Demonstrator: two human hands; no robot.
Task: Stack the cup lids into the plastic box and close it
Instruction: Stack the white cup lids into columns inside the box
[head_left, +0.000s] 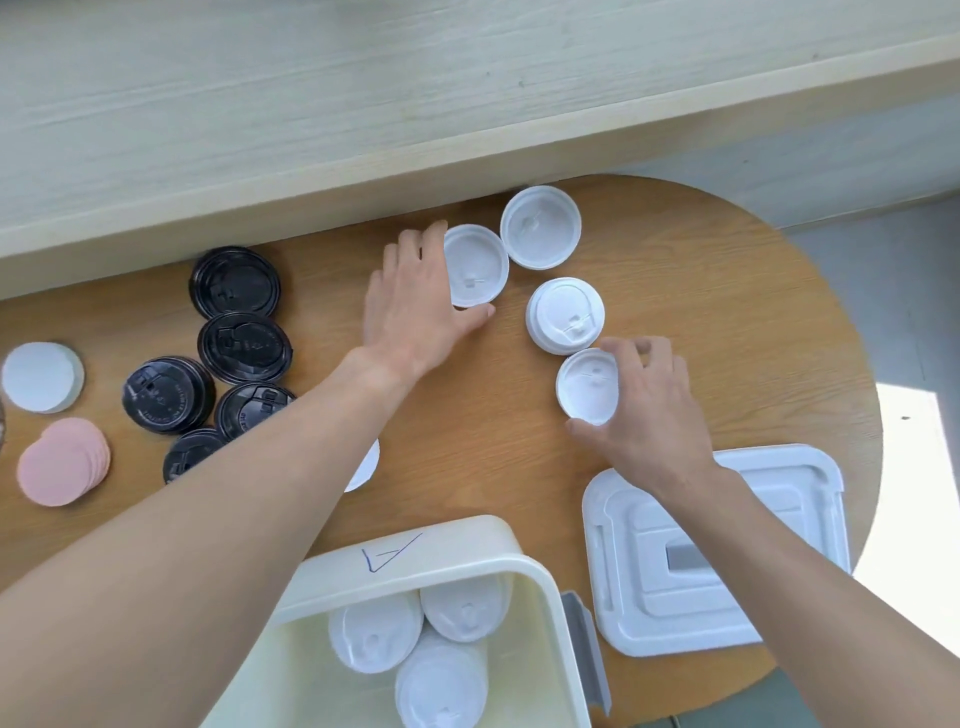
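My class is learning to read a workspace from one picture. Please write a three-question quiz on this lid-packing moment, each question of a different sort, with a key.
1. True or false: the box lid is already on the plastic box.
2. Which hand grips the white lid nearest the box lid? A) left B) right
3. Fill in: the lids left of the person's left arm are ____ in colour.

Key:
1. False; it lies beside the box on the table.
2. B; the right hand holds that white lid, while the left hand grips another white lid.
3. Black.
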